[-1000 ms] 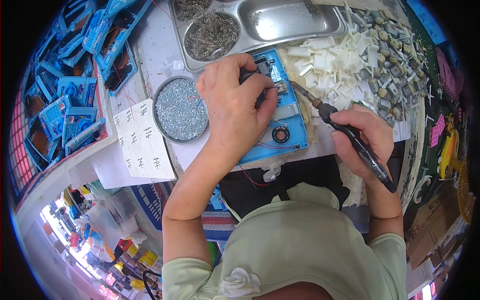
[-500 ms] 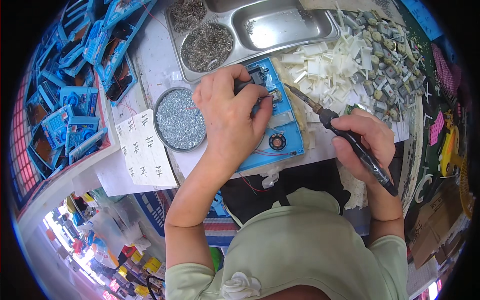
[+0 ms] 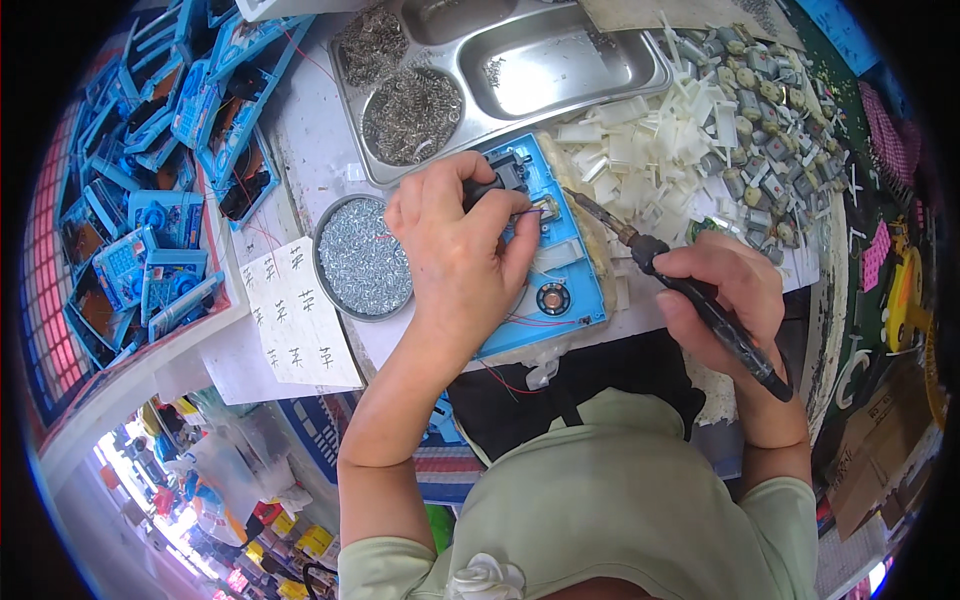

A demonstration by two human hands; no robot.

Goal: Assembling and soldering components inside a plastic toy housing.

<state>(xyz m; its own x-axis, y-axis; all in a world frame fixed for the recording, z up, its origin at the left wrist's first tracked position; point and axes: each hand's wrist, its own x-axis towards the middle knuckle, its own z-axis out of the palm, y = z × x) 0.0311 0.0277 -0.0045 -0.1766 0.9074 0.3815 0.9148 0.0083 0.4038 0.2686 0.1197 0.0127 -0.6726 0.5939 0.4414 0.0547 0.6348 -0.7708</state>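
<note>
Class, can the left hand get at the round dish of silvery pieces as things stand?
Probably yes: the dish stands uncovered close beside the left hand, though that hand seems occupied at the blue casing.

Behind the toy casing (image 3: pixel 574 272), has a compartment tray (image 3: pixel 560 60) with springs (image 3: pixel 410 115); left of the casing, a dish (image 3: pixel 372 317) of screws (image 3: pixel 365 250), farther left a bin (image 3: pixel 200 330) of toy housings (image 3: pixel 165 220); behind right, plastic pieces (image 3: pixel 640 145), then motors (image 3: pixel 765 140); on the casing, a speaker (image 3: pixel 553 298).
</note>
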